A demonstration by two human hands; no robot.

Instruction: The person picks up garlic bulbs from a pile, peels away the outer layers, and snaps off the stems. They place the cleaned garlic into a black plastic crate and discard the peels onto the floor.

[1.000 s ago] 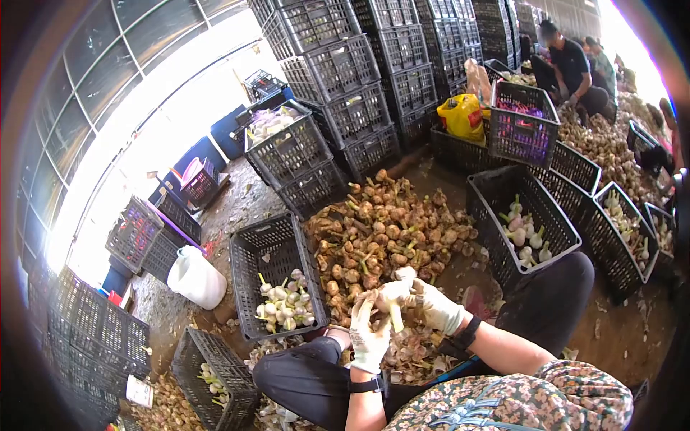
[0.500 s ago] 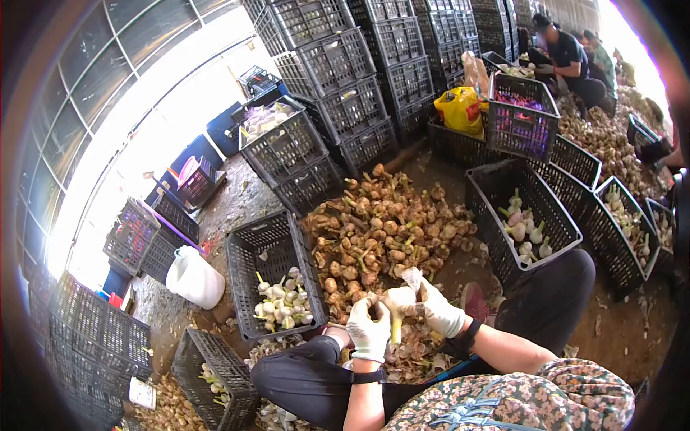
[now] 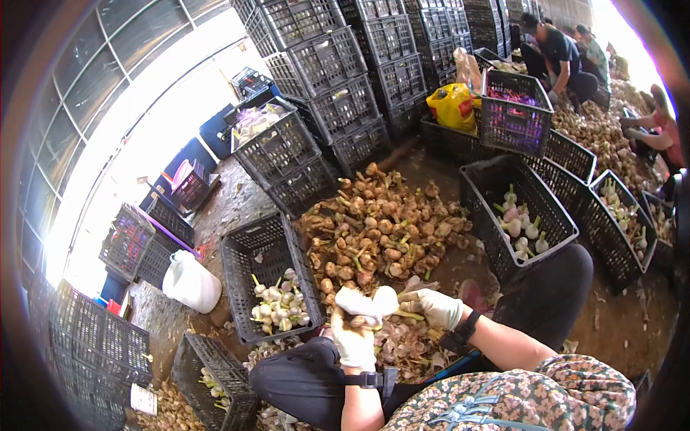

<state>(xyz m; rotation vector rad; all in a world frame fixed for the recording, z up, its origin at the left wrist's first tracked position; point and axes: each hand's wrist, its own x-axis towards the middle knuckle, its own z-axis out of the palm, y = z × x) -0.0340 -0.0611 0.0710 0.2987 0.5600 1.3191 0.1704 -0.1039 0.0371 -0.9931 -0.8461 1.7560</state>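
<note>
My left hand, in a white glove, is closed around a white garlic bulb in front of my lap. The bulb lies sideways, its greenish stem pointing right. At the stem end, my gloved right hand has its fingers closed on the stem. A strip of pale skin shows by those fingertips. Just beyond both hands spreads a heap of brown, unpeeled garlic. Loose peelings cover the ground below them.
A black crate with peeled bulbs stands to the left, another crate to the right. Stacked crates rise behind the heap. A white jug stands at far left. Co-workers sit by more garlic at upper right.
The bulb has turned from stem-down to stem-right. My left hand has rolled over beneath it, and my right hand has moved from the bulb's side onto the stem.
</note>
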